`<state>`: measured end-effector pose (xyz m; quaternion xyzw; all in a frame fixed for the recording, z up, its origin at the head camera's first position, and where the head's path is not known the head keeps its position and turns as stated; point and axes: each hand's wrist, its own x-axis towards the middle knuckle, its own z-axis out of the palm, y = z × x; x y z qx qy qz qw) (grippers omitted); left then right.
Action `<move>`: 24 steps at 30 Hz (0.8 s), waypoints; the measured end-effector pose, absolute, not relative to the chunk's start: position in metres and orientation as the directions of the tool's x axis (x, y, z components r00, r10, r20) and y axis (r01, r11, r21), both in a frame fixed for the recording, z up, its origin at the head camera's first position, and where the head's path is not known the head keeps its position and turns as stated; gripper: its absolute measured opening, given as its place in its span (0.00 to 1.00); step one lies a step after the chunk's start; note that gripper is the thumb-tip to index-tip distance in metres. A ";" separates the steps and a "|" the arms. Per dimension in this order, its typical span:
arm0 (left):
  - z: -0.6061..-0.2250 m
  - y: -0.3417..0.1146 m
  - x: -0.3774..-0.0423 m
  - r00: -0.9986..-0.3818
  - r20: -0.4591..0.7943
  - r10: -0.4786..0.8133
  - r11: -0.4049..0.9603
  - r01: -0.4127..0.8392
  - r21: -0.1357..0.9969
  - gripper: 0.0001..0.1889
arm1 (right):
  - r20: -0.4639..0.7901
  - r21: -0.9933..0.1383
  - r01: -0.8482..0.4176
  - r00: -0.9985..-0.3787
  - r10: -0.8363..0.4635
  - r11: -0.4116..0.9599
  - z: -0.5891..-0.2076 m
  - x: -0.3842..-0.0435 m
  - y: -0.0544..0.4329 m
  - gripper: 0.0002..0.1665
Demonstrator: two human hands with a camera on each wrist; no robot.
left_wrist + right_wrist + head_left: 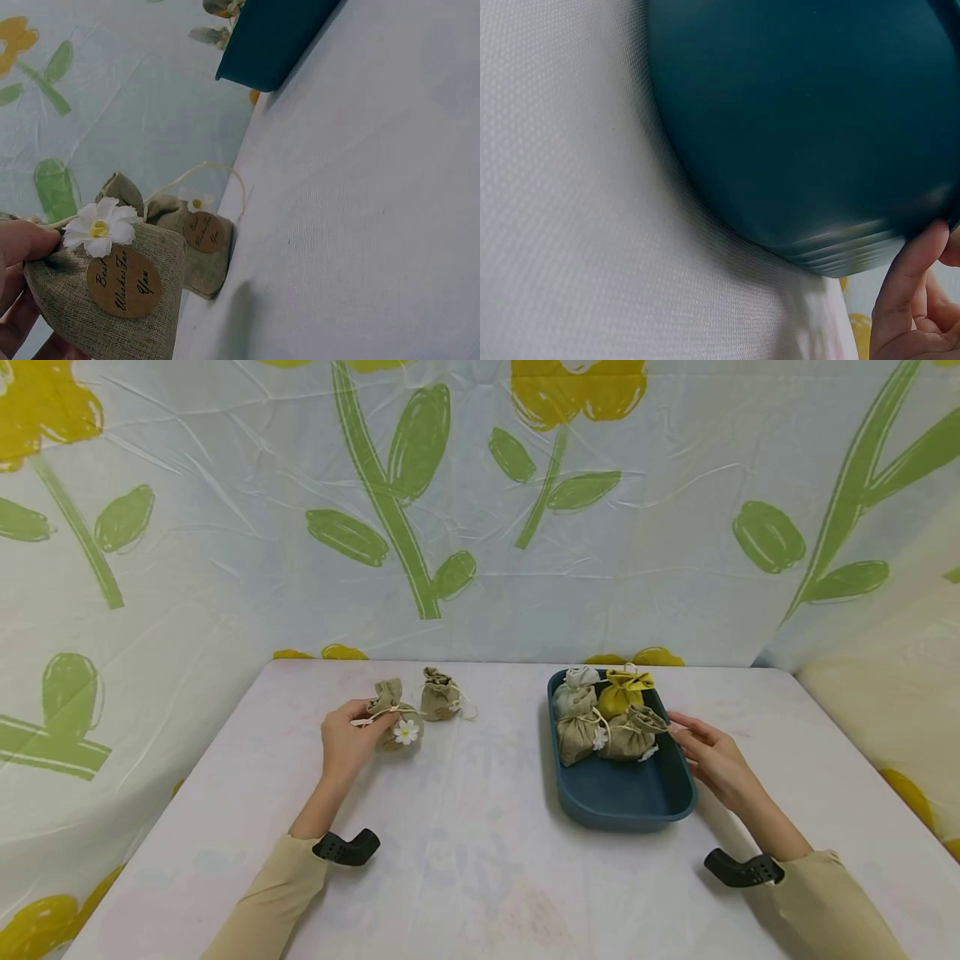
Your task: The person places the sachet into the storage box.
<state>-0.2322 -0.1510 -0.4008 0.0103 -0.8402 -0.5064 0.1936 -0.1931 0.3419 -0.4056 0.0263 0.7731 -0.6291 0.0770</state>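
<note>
My left hand [350,739] pinches a tan drawstring pouch [387,695] near its gathered neck. The pouch has a white flower and, in the left wrist view, a round brown label [124,283] reading "Best Wishes For You". Just behind it a second tan pouch [439,697] stands on the table. My right hand [712,756] is at the right side of a dark blue tray [626,818], its thumb [919,259] touching the outer wall in the right wrist view. Inside the tray, toward the back, sit several pouches: a yellow one [621,695], a whitish one [581,677] and tan ones [577,739].
Everything stands on a white-covered table [465,860]. Behind it hangs a pale cloth backdrop [247,527] printed with yellow flowers and green leaves. A black wrist mount [347,847] sits on the left sleeve, another mount [744,868] on the right sleeve.
</note>
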 end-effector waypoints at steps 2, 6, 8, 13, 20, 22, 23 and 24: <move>-0.398 -0.147 -0.228 -0.929 0.316 -0.195 0.489 0.187 0.852 0.12 | -0.151 -0.968 0.136 -0.987 -0.058 0.209 -0.405 -0.193 0.342 0.30; -0.394 -0.139 -0.223 -0.930 0.331 -0.158 0.502 0.214 0.838 0.12 | -0.153 -0.972 0.140 -0.986 -0.059 0.187 -0.405 -0.193 0.341 0.27; -0.393 -0.135 -0.220 -0.930 0.341 -0.137 0.502 0.231 0.833 0.13 | -0.151 -0.976 0.139 -0.987 -0.064 0.167 -0.405 -0.193 0.341 0.25; -0.386 -0.121 -0.213 -0.932 0.355 -0.075 0.499 0.273 0.822 0.14 | -0.149 -0.980 0.137 -0.986 -0.074 0.144 -0.405 -0.193 0.342 0.24; -0.382 -0.098 -0.210 -0.931 0.364 0.021 0.441 0.335 0.833 0.13 | -0.158 -0.973 0.143 -0.985 -0.068 0.184 -0.404 -0.193 0.343 0.31; -0.381 -0.092 -0.210 -0.929 0.368 0.045 0.418 0.352 0.837 0.12 | -0.160 -0.969 0.145 -0.985 -0.063 0.201 -0.404 -0.193 0.342 0.33; -0.381 -0.089 -0.209 -0.928 0.369 0.057 0.411 0.359 0.838 0.11 | -0.161 -0.966 0.145 -0.985 -0.061 0.216 -0.404 -0.193 0.342 0.34; -0.380 -0.085 -0.209 -0.925 0.373 0.067 0.408 0.366 0.836 0.11 | -0.162 -0.963 0.144 -0.985 -0.061 0.229 -0.404 -0.193 0.342 0.35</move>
